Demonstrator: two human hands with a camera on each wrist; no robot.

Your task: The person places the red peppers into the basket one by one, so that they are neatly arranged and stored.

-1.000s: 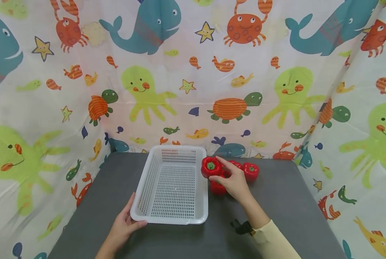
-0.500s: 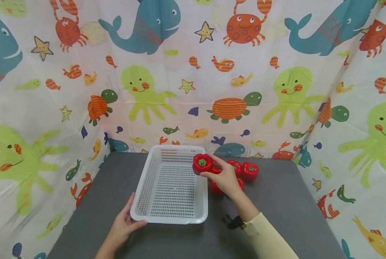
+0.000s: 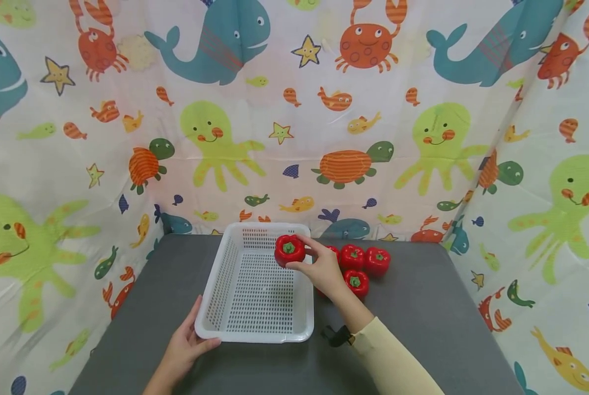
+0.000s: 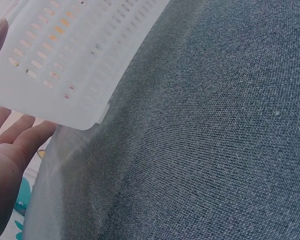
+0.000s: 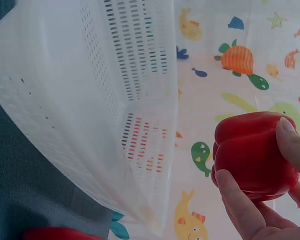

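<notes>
My right hand (image 3: 321, 269) holds a red bell pepper (image 3: 289, 250) between thumb and fingers, over the right side of a white perforated plastic basket (image 3: 255, 336). Its green stem end faces the head camera. In the right wrist view, the pepper (image 5: 255, 152) is held up beside the basket wall (image 5: 65, 100). At the basket's near left corner, my left hand (image 3: 183, 343) grips the rim, thumb at the front and fingers along the left side. In the left wrist view, the fingers (image 4: 32, 137) lie against the basket (image 4: 65, 107).
Several more red bell peppers (image 3: 377, 261) lie on the dark grey table (image 3: 413, 318) right of the basket, some partly hidden by the right hand. A white curtain (image 3: 255, 203) printed with sea animals stands behind and on both sides.
My right hand has moved left with the bell pepper, from beside the basket's right rim to over its inside. My left hand stays at the corner. The head view has shifted slightly.
</notes>
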